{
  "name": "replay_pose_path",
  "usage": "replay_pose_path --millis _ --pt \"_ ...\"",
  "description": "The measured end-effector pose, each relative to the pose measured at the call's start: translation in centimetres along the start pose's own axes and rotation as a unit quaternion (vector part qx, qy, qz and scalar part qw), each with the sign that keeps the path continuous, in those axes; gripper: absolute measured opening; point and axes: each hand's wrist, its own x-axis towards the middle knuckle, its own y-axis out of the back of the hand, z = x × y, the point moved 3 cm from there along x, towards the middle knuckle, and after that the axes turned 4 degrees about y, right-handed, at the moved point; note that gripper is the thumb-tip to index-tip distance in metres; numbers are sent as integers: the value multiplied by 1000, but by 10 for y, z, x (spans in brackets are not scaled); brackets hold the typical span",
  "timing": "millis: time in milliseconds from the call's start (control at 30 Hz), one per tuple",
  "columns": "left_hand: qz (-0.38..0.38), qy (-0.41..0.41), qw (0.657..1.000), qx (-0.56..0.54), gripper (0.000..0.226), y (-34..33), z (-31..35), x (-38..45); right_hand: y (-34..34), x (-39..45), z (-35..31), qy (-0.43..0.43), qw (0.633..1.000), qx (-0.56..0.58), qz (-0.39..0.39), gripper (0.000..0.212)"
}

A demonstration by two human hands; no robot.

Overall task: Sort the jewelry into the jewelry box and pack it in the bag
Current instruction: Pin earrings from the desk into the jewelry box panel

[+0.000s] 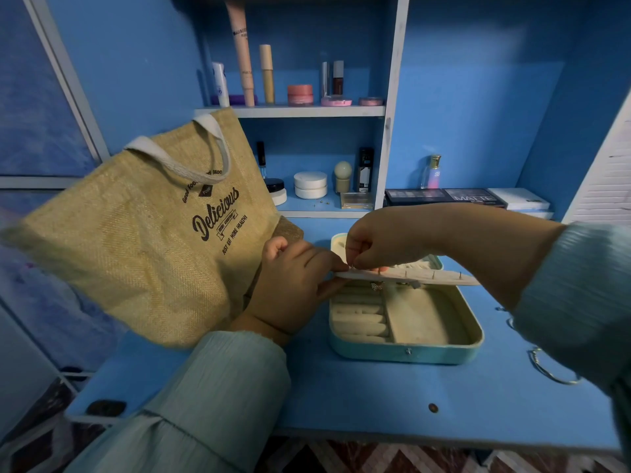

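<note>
An open teal jewelry box [406, 351] with a cream lining sits on the blue desk. Above it a cream earring panel [440, 278] is held level, with several earring posts sticking up through it. My left hand [290, 285] pinches the panel's left end. My right hand [382, 244] pinches a small earring post at the panel's left part. Small jewelry hangs under the panel. A burlap tote bag [150, 240] printed "Delicious" stands left of the box. A thin silver bangle [549, 370] lies on the desk at the right.
Shelves behind hold cosmetics: tubes, jars [310, 184] and a perfume bottle [431, 172]. Eyeshadow palettes [444, 197] lie at the back right. Tiny studs [321, 201] rest on the lower shelf. A coin-like disc [433, 407] lies near the desk's front edge.
</note>
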Motion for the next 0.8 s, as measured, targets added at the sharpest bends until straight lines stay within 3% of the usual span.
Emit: replay_pose_path --millis 233,800 --pt "-9 7 1000 21 23 4 2 1 0 4 -2 16 999 -41 9 21" --pt "-43 35 998 22 27 4 2 3 -1 0 -5 2 999 -22 40 24"
